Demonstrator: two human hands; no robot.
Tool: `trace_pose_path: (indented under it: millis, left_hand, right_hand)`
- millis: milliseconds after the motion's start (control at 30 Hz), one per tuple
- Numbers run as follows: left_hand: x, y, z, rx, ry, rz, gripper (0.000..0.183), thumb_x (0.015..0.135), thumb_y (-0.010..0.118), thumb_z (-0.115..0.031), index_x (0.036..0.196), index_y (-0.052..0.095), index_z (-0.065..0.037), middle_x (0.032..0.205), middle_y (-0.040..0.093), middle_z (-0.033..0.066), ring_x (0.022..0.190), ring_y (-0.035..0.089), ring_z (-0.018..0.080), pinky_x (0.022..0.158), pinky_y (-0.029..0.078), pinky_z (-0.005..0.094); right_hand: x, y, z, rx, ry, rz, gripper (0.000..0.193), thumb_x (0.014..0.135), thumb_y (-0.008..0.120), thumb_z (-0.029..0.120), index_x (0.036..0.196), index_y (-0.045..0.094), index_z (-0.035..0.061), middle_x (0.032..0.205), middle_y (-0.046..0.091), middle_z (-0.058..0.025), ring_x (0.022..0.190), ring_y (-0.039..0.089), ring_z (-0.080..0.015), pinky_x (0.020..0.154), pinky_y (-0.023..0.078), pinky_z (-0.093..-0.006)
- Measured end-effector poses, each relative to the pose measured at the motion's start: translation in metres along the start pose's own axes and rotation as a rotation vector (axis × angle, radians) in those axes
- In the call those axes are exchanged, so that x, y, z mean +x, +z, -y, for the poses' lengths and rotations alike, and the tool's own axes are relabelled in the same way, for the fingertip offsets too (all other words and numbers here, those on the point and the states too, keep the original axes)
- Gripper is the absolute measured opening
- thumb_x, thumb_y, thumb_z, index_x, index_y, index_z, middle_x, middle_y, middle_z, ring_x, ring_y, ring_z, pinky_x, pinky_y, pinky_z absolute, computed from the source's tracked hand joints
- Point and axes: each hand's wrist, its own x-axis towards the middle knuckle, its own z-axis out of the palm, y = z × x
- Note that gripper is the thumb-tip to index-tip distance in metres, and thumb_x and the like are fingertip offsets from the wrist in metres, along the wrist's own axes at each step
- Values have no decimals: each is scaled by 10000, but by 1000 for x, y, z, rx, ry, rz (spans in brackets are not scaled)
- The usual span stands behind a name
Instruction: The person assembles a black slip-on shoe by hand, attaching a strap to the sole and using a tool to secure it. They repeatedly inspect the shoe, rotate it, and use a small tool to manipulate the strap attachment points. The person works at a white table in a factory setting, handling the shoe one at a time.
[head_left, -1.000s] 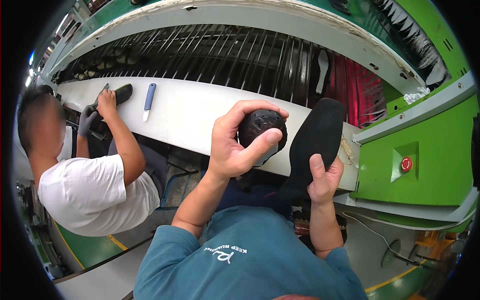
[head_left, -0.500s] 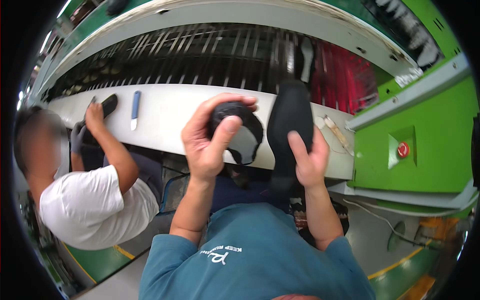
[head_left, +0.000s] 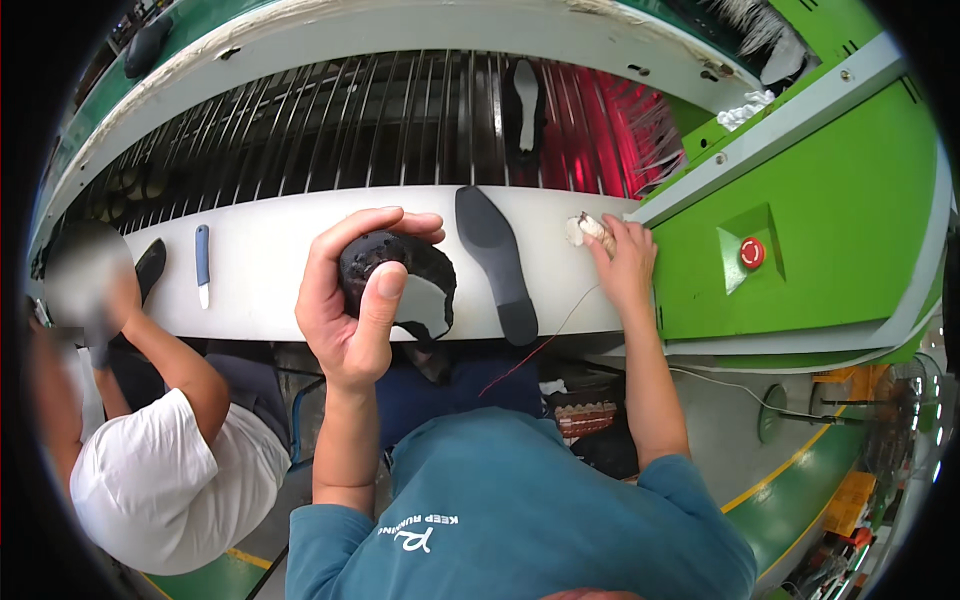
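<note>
My left hand (head_left: 352, 300) grips a black shoe upper (head_left: 378, 252), thumb across it, above the white worktop (head_left: 270, 285); its pale grey underside shows. To its right a flat black shoe sole (head_left: 490, 245) lies lengthwise on the worktop, touched by neither hand. At the worktop's right end, my right hand (head_left: 627, 265) has its fingers closed round a pale, wrapped stick-like tool (head_left: 592, 230), whose exact kind I cannot make out. Part of that tool is hidden under the fingers. A thin reddish thread (head_left: 545, 342) trails near it toward my lap.
Behind the worktop runs a rod conveyor (head_left: 350, 120) carrying a dark shoe piece (head_left: 525, 105), with red light at right. A green machine panel with a red button (head_left: 751, 253) borders the right. A blue-handled knife (head_left: 203, 262) lies left, near a seated co-worker (head_left: 180, 450).
My right hand has put the sole down on the worktop and moved right to the pale tool. My left hand still holds the shoe upper. The view has shifted slightly.
</note>
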Motion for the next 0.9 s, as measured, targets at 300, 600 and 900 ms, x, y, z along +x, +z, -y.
trace_pose_path:
  millis: [300, 600, 900]
  left_hand:
    - [10, 3, 1, -11, -1, 35, 311, 1060, 696, -38, 1352, 661, 63, 1172, 789, 197, 1090, 772, 265, 1014, 605, 391]
    - [14, 27, 1, 15, -25, 156, 379, 1059, 715, -115, 1393, 657, 55, 1147, 792, 174, 1065, 761, 239, 990, 590, 376]
    - [8, 25, 4, 43, 67, 100, 385, 1021, 686, -209, 1325, 701, 26, 1040, 762, 150, 875, 729, 233, 823, 581, 352]
  right_hand:
    - [8, -73, 31, 674, 164, -6, 280, 1089, 743, 235, 1310, 713, 66, 949, 630, -54, 773, 653, -177, 683, 518, -307]
    - [59, -212, 201, 1830, -746, 64, 445, 1177, 511, 525, 1360, 638, 139, 882, 539, 15, 654, 539, -125, 620, 483, -298]
    - [87, -165, 245, 2029, -804, 315, 549, 1189, 378, 606, 1438, 608, 175, 864, 484, 25, 595, 405, -92, 546, 361, -276]
